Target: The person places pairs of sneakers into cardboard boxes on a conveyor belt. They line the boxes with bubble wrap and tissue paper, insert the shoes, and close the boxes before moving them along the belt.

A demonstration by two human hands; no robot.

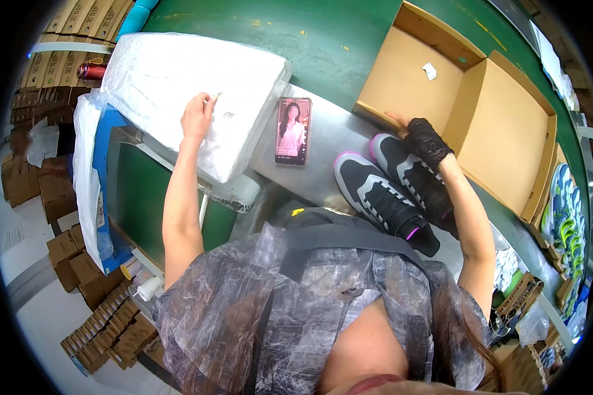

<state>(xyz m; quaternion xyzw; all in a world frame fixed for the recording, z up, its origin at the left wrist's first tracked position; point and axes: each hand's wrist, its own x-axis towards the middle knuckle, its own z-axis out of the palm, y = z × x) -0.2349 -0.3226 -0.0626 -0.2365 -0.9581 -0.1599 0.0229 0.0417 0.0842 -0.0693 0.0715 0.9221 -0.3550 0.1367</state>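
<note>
My left hand (196,117) rests on a large white package (158,79) wrapped in clear plastic. Its thumb and fingertips are pinched together at the top surface, beside a small torn spot; what lies between them is too small to make out. At the right, my right hand (423,139), in a black lace fingerless glove, has its bare fingers on the near wall of an open brown shoebox (408,72). The wall sits between them. Just below this hand lie two black and grey sneakers (382,197) with pink trim, side by side, toes pointing away from me.
Between package and shoes a phone (292,131) lies face up on the metal surface (323,125). A small white slip (429,71) is inside the box. Colourful shoes (563,217) line the far right. Stacked cartons (72,257) stand at the left.
</note>
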